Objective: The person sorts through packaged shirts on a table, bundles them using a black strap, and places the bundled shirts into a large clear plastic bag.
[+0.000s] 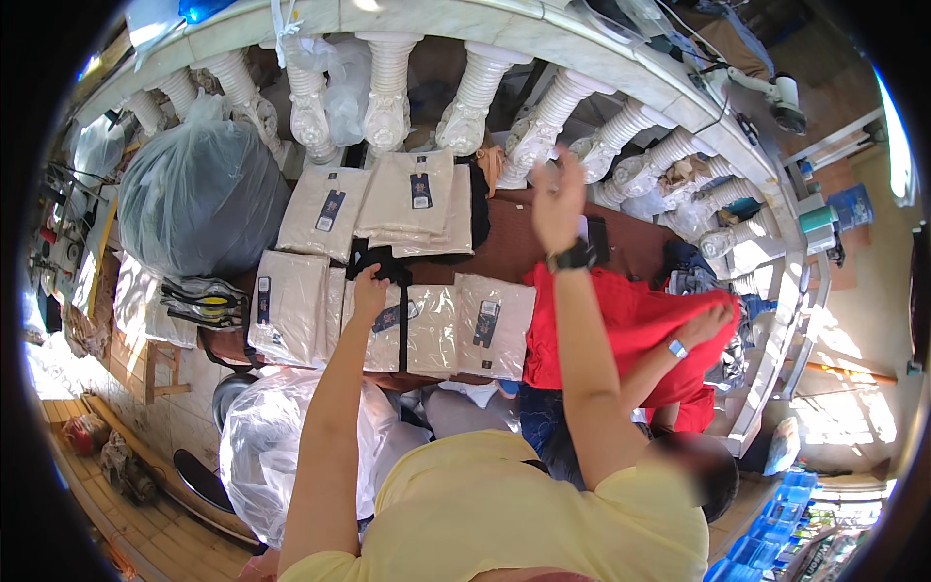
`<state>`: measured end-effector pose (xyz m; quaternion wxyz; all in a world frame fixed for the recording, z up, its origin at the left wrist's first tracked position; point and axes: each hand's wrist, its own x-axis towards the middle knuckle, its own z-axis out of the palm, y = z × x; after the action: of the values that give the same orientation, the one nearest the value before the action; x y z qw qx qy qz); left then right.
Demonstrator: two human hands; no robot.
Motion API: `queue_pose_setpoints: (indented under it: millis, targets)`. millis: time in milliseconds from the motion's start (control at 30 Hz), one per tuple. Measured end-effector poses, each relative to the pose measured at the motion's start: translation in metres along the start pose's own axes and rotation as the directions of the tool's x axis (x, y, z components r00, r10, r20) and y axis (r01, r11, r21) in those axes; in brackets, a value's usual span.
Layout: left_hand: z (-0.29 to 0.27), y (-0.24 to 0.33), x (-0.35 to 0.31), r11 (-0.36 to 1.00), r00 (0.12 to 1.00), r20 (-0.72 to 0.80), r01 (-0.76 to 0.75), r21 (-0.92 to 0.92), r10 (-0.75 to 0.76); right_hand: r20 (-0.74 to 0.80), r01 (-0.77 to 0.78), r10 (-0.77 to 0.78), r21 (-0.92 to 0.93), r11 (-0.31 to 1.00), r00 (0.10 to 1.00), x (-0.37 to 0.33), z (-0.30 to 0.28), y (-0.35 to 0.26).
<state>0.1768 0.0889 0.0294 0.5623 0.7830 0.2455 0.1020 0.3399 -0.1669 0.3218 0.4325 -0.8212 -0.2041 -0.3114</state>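
My left hand [369,293] pinches a bunched piece of black cloth [380,260] between two rows of packed garments. Beige folded garments in clear plastic, such as this packed garment [419,209], bear dark tags and lie in flat stacks. A thin black strip [403,330] runs down across the front row, close to my left hand. Raised over the brown table cover, my right hand [560,209] holds nothing; its fingers are stretched out and slightly blurred. On that wrist is a black watch [570,257].
At my right another person's hand [706,325] grips red cloth [630,325] spread over the brown table cover [504,238]. A large grey plastic-wrapped bundle [204,199] sits at the left. White balusters [388,92] line the far side. Clear plastic [281,446] bulges by my left arm.
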Motion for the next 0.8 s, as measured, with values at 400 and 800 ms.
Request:
queue_pose_setpoints:
  millis: [400,800]
  targets:
    - [0.034,0.060,-0.046,0.948,0.967,-0.088,-0.211,0.240,0.238,0.331,0.208,0.077,-0.741,0.639,0.940,0.328,-0.060,0.031]
    - [0.043,0.044,-0.078,0.992,0.991,0.128,-0.040,0.122,0.024,0.278,-0.004,0.369,-0.795,0.607,0.887,0.318,-0.039,0.011]
